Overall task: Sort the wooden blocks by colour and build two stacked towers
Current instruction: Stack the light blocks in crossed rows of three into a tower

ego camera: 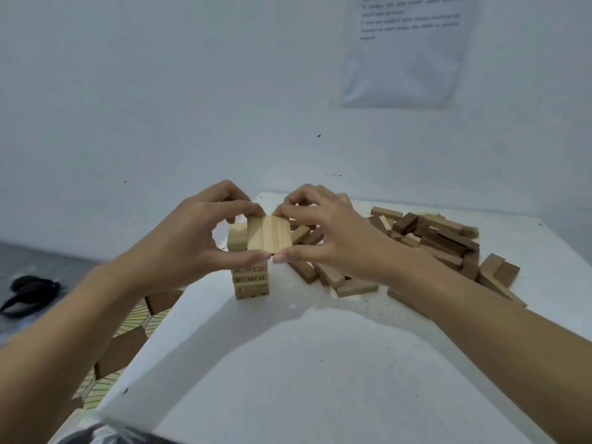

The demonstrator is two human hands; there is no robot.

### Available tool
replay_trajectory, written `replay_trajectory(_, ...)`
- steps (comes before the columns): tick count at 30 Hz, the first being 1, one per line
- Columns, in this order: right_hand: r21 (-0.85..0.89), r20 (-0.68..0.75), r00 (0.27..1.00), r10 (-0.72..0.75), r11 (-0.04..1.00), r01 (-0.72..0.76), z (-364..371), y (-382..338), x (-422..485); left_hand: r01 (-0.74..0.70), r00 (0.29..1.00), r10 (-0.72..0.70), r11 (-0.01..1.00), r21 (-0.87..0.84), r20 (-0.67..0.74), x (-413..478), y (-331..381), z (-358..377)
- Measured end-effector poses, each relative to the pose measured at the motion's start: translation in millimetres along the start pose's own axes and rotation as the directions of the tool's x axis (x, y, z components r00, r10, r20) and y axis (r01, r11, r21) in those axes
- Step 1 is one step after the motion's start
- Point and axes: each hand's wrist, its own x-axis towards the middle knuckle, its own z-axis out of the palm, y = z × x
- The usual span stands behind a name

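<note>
A tower of light wooden blocks (pixel 250 280) stands on the white table (pixel 304 363). On top of it lies a layer of light blocks (pixel 269 233), held side by side. My left hand (pixel 192 232) pinches that layer from the left with thumb and fingers. My right hand (pixel 330 232) pinches it from the right, thumb at the near edge and fingers at the far edge. The top layer sits turned out of line with the layer under it. A pile of loose light and dark brown blocks (pixel 432 248) lies to the right, partly hidden behind my right hand.
The table's left edge runs close beside the tower. Below it is a patterned floor mat (pixel 128 331) and a black strap-like object (pixel 28 293) on the grey floor. A white wall with a taped paper sheet (pixel 407 49) stands behind the table.
</note>
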Motion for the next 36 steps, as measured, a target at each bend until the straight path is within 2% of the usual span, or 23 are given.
replay_trajectory(15,-0.063,0.195,0.979,0.054,0.997,-0.043,16.6,7.7,50.9,0.157,0.984,-0.150,0.985,-0.069,0.097,13.5,-52.2,-7.8)
replay_trajectory(20,-0.071,0.210,0.975,0.079,0.995,-0.066,19.8,10.9,54.6,0.176,0.980,-0.165,0.980,-0.093,0.111,14.9,-59.0,-3.6)
replay_trajectory(29,0.058,0.209,0.965,0.158,0.983,-0.173,27.0,13.2,49.2,0.225,0.971,-0.211,0.965,-0.134,0.111,6.8,-69.7,4.4)
replay_trajectory(36,0.271,0.111,0.955,0.274,0.916,-0.294,38.9,9.4,21.7,0.304,0.945,-0.325,0.910,-0.282,-0.029,-26.4,-66.1,29.9)
